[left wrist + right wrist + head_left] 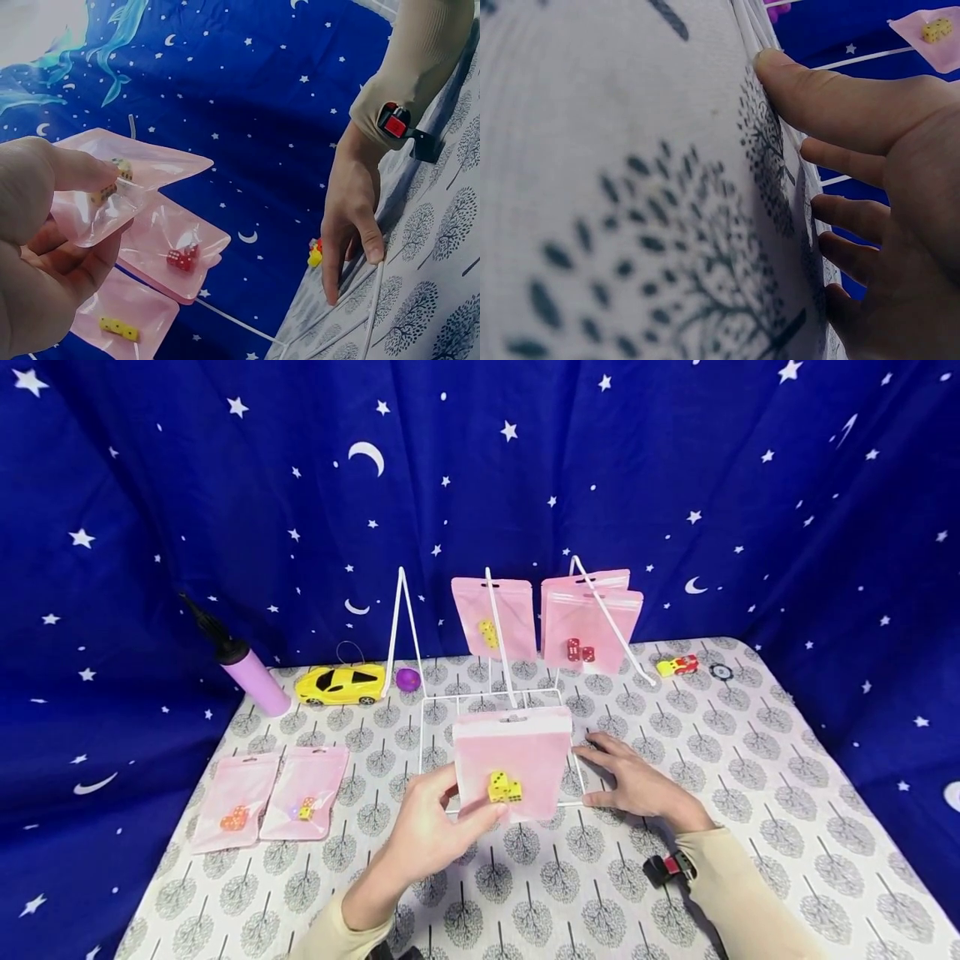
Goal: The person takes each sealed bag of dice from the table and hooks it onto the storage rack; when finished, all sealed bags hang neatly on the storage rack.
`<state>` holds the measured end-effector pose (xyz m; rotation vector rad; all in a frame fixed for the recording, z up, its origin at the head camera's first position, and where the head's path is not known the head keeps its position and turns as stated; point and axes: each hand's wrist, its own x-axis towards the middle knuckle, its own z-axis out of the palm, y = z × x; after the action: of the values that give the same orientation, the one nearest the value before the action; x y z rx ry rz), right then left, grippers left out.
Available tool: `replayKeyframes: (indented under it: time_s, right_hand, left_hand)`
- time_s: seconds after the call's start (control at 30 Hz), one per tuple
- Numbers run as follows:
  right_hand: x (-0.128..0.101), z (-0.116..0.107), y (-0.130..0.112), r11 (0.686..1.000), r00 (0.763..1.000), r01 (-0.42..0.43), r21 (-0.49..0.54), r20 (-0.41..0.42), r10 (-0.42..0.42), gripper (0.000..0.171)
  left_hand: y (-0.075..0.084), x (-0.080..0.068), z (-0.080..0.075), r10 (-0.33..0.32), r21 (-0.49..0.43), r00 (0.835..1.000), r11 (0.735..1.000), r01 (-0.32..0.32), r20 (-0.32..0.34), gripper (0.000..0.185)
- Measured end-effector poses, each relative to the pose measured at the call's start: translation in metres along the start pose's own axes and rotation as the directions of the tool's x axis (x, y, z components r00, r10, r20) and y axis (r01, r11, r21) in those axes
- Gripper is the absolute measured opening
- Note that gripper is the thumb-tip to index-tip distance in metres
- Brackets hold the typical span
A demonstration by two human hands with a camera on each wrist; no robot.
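Note:
My left hand [431, 827] pinches a pink zip bag [517, 747] between thumb and fingers. Yellow dice [504, 788] show through its front, and it is held up before a white wire rack [393, 632]. On the rack hang a pink bag with yellow dice [517, 610] and, further right, a bag with red dice [600, 631], which partly hides another pink bag [553, 583]. Beside the rack's right base, my right hand [637, 781] rests on the table with fingers spread loosely; its thumb [810, 94] touches the base wire.
Two more pink bags with dice [243, 785] [315, 777] lie at the left. Along the back are a purple hand pump [258, 681], a yellow toy car [341, 683], a purple ball [407, 679], a small red-and-yellow toy [677, 665] and a dark ring [721, 672].

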<state>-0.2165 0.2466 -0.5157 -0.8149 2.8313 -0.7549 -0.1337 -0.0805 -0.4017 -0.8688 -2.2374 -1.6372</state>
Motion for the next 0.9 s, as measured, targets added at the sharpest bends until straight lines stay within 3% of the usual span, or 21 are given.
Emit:
replayKeyframes:
  time_s: [0.5, 0.9]
  right_hand:
    - [0.001, -0.001, 0.001, 1.000, 1.000, 0.009, 0.009, -0.003, -0.009, 0.082]
    - [0.001, 0.001, 0.000, 0.999, 1.000, 0.029, 0.016, -0.007, -0.029, 0.083]
  left_hand:
    - [-0.006, 0.014, 0.002, -0.089, 0.006, 0.996, 0.996, 0.089, -0.005, 0.035]
    - [-0.024, 0.032, 0.002, -0.178, -0.001, 0.984, 0.984, 0.178, -0.029, 0.028]
